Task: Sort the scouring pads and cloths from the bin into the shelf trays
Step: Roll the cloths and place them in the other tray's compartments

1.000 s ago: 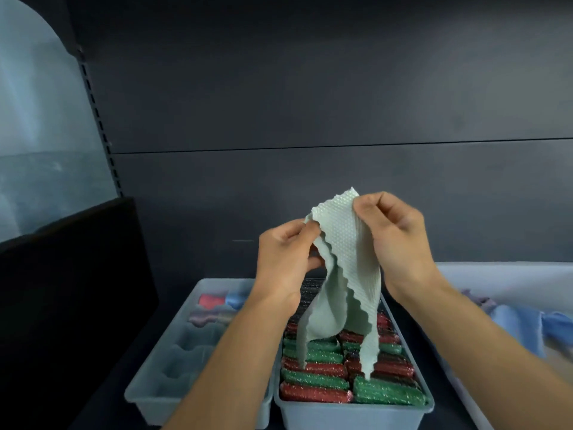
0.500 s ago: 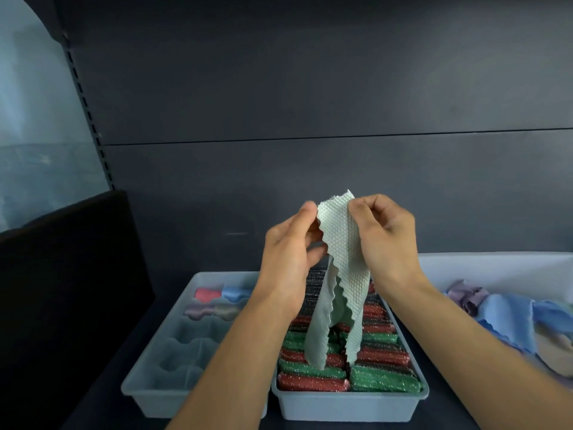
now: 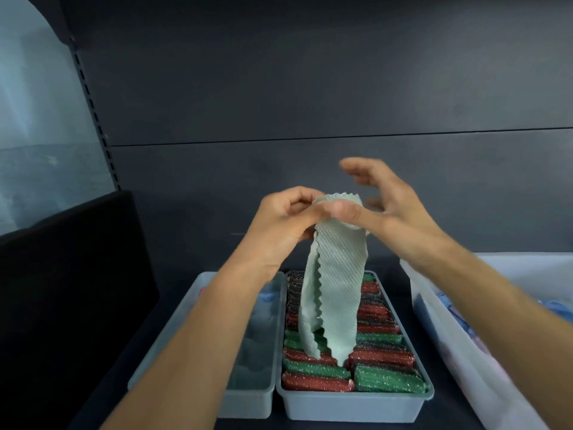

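The left hand (image 3: 283,218) pinches the top of the pale green wavy-edged waffle cloth (image 3: 335,290), which hangs over the grey tray of red and green scouring pads (image 3: 356,405). The right hand (image 3: 400,218) is spread loose, its thumb brushing the fold. I'd fold it narrow, then carry it left to the neighbouring grey tray (image 3: 248,405).

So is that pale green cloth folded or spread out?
Folded: the cloth hangs doubled from the left hand, two wavy edges side by side.
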`<state>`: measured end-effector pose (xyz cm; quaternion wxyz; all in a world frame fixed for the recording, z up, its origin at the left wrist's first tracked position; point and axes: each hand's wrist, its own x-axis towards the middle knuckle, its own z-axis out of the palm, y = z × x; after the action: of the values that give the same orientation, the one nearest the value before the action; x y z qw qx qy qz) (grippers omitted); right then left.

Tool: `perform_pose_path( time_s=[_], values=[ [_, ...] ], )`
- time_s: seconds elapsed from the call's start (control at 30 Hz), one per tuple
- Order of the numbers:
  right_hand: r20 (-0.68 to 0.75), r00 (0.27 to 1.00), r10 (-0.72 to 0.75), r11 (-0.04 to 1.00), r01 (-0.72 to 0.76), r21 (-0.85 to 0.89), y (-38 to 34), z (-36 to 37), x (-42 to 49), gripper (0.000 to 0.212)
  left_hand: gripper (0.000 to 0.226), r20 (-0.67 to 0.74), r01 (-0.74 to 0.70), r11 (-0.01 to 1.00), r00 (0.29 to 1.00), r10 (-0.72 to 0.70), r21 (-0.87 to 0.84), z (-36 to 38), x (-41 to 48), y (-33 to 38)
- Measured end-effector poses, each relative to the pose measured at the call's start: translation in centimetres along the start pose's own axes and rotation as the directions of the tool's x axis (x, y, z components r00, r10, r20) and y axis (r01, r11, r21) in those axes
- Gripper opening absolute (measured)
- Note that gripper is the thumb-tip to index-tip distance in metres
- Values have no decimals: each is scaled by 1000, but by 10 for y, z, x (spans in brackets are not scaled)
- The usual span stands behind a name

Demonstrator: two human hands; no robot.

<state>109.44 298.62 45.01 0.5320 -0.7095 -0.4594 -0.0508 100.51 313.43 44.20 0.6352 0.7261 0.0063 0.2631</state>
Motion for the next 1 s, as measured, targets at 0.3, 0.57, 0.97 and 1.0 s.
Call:
perform_pose_path(
  time_s=[0.3,0.57,0.97,1.0],
  values=[
    [318,947,46,995,-14,-102,-31,-35,30,30,7,43,-104,990,994,101,96,-16,13,23],
    [258,966,3,985,42,-168,-27,-34,26,22,5,-55,-62,998,997,61,-4,-24,17,21],
    [17,940,341,940,-341,4,-28,-3,7,50,5,-155,-54,987,987,31,-149,-23,17,13],
    [35,932,360,933,-360,1,-26,4,4,41,5,-154,-56,987,988,33,-149,-22,16,12]
  ],
)
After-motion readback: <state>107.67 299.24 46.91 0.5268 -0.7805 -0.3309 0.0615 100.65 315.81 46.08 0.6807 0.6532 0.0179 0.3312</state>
